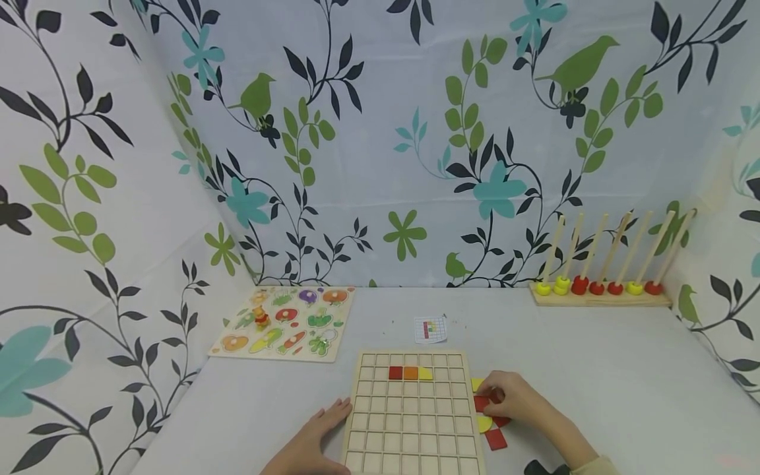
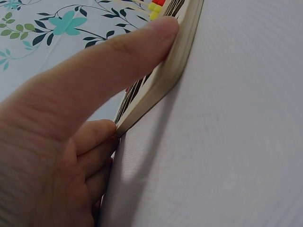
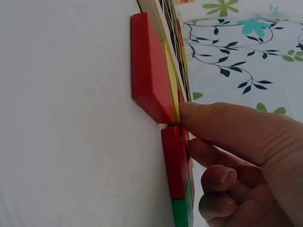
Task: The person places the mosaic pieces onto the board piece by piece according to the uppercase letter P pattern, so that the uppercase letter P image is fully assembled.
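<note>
A wooden grid board [image 1: 418,422] lies on the table, with a red tile [image 1: 395,373], an orange tile [image 1: 410,373] and a yellow tile [image 1: 425,374] side by side in one of its upper rows. My left hand [image 1: 317,439] rests against the board's left edge, fingers extended; in the left wrist view the thumb [image 2: 118,52] lies on the rim. Beyond the right edge, my right hand [image 1: 515,398] pinches a red square tile [image 1: 481,404] between thumb and fingertips. Around it lie a yellow round piece [image 1: 485,423], another red square [image 1: 496,439] and a green piece [image 3: 181,210].
A small printed pattern card [image 1: 430,330] lies behind the board. At the back left is a vegetable puzzle board [image 1: 285,323] with a small figure [image 1: 260,318] on it. A peg rack [image 1: 602,299] with red and yellow beads stands at the back right, before a patterned curtain [image 1: 380,165].
</note>
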